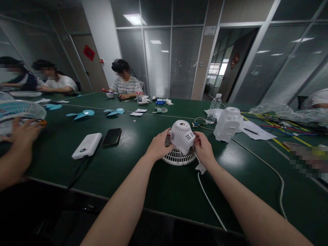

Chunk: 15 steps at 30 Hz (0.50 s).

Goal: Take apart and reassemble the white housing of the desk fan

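In front of me, a white fan motor housing point(182, 136) with vent slots sits over a round white fan grille point(176, 158) on the green table. My left hand point(160, 145) grips the housing's left side, its fingers curled round the edge. From the right, my right hand point(203, 146) holds the housing's other side; its fingertips are partly hidden. A white cord point(208, 198) with a small white block point(200, 168) runs from beside my right hand toward the table's front edge.
To the right stand another white plastic housing point(228, 124) and a water bottle point(214, 108). A power bank point(87, 145), a phone point(111, 137) and blue fan blades point(81, 114) lie to the left. A co-worker's hand point(23, 131) touches another fan. Cables and paper lie at right.
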Available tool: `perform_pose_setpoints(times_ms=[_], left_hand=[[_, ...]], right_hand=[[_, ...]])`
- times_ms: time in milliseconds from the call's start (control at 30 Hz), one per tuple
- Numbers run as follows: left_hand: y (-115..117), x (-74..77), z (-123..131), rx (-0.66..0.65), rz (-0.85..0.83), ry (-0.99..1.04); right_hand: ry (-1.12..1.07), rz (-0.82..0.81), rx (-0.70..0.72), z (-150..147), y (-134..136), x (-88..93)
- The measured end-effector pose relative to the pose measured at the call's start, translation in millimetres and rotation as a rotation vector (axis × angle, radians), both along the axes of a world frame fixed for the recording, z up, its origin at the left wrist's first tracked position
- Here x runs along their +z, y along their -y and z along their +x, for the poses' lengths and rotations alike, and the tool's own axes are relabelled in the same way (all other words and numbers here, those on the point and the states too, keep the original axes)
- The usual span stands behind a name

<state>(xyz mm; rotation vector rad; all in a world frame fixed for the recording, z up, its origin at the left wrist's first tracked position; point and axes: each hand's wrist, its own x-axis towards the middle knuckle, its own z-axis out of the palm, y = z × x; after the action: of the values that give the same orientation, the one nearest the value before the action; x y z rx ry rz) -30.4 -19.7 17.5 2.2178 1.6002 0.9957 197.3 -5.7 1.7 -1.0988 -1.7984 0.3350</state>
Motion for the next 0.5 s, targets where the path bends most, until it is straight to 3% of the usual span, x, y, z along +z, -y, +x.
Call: perform_pose_setpoints(times_ms=[233, 367, 500], left_hand=[[6, 5.1, 3, 0.043, 0.053, -0.101], [6, 7.0, 2, 0.032, 0.057, -0.116], [5, 7.3, 0, 0.028, 0.032, -0.095]], right_hand=[[-0.085, -0.162, -0.112, 12, -13, -5.2], [-0.141, -0.114, -0.023, 11, -4, 2.5], [-0.078, -0.209, 0.128, 9, -1, 5.4]])
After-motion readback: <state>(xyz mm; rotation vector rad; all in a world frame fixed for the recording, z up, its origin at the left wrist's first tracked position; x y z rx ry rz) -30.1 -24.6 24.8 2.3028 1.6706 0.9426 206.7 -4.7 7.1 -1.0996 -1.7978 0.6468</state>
